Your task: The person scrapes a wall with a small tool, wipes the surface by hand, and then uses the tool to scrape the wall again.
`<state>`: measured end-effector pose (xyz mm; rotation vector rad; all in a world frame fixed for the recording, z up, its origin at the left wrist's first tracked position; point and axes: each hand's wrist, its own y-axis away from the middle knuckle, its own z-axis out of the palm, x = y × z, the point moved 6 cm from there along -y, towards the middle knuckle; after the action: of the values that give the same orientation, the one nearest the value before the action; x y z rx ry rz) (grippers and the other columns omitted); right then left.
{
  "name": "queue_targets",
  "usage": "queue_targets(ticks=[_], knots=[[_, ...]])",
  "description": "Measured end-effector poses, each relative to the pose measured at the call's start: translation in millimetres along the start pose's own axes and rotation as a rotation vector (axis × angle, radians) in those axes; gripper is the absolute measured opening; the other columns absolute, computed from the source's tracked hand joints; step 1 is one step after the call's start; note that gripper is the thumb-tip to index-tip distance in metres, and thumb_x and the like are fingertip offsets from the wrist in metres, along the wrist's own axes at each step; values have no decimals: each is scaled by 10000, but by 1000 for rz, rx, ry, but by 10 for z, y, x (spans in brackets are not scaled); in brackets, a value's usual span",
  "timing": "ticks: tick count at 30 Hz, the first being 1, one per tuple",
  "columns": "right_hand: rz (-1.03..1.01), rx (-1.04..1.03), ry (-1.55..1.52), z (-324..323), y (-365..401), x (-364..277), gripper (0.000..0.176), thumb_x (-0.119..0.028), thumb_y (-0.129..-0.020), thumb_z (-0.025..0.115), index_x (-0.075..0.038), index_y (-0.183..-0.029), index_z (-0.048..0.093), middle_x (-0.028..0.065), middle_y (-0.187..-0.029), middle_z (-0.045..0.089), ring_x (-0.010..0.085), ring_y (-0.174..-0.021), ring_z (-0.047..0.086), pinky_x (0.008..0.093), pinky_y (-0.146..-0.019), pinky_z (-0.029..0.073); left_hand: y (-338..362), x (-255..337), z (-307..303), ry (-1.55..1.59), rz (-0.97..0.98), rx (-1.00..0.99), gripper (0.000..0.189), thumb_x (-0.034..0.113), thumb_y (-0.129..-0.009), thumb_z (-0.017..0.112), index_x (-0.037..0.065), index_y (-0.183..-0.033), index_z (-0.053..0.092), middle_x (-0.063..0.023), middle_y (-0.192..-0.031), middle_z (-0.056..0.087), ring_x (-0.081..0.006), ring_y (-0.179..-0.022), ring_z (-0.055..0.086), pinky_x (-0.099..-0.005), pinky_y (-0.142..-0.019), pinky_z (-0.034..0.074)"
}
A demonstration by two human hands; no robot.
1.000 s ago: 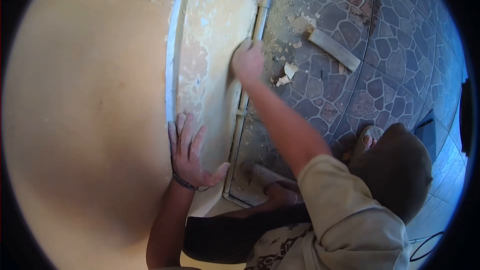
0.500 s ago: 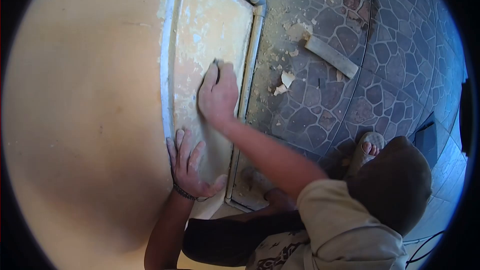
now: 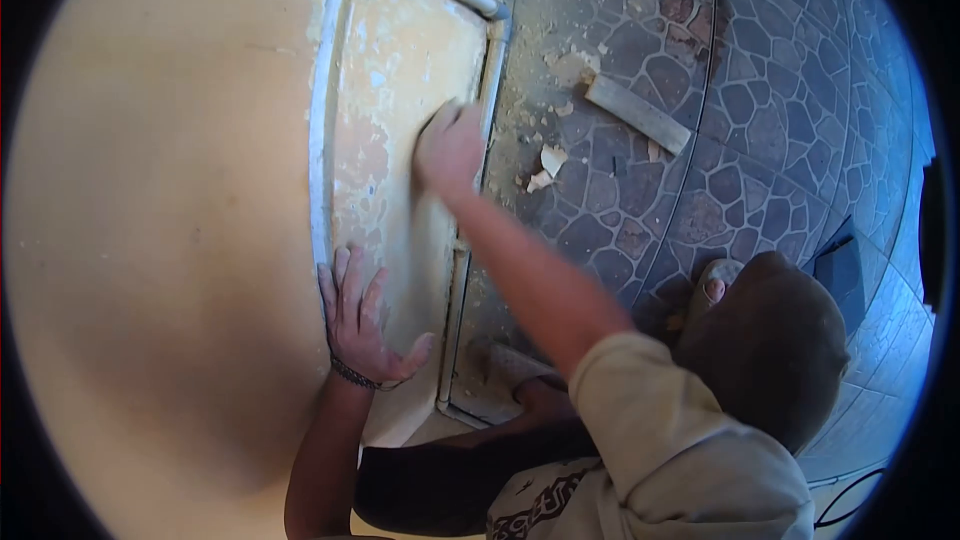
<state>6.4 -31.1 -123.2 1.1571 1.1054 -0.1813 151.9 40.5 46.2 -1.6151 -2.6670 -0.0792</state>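
Note:
My left hand (image 3: pixel 362 325) lies with spread fingers on the lower part of the scraped wall panel (image 3: pixel 395 50), beside its pale raised edge (image 3: pixel 322 110). A dark bracelet (image 3: pixel 352 373) circles that wrist. Higher up, my right hand (image 3: pixel 450 150) is closed against the panel near the pipe on its right side. It is blurred, and whatever its fingers hold is hidden. Patches of worn, flaking paint cover the panel around both hands.
A pipe (image 3: pixel 493 70) borders the panel. On the stone-patterned floor (image 3: pixel 750 120) lie a flat strip (image 3: pixel 638 115), pale flakes (image 3: pixel 552 160) and dust. A dark cap (image 3: pixel 770 350) and a sandalled foot (image 3: pixel 715 288) show at right, near a dark angular object (image 3: pixel 840 275).
My right hand has moved right across the panel, toward the pipe, and the dark edge at its fingertips no longer shows. The view has shifted slightly; my left hand stays on the panel.

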Motion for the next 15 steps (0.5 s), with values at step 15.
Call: queue_targets(ticks=[15], knots=[[-245,54,13,-2,-29,-204,335,-321,-1003,369,-27,-1066,518,301,-1014,584,435,-941,581,539,-798,447,18,-7,9,8,4,-14,839,463,-721,675,17,-1372,391,-295,-1430,381,-495,-1344,336,-634,-1102,175]])
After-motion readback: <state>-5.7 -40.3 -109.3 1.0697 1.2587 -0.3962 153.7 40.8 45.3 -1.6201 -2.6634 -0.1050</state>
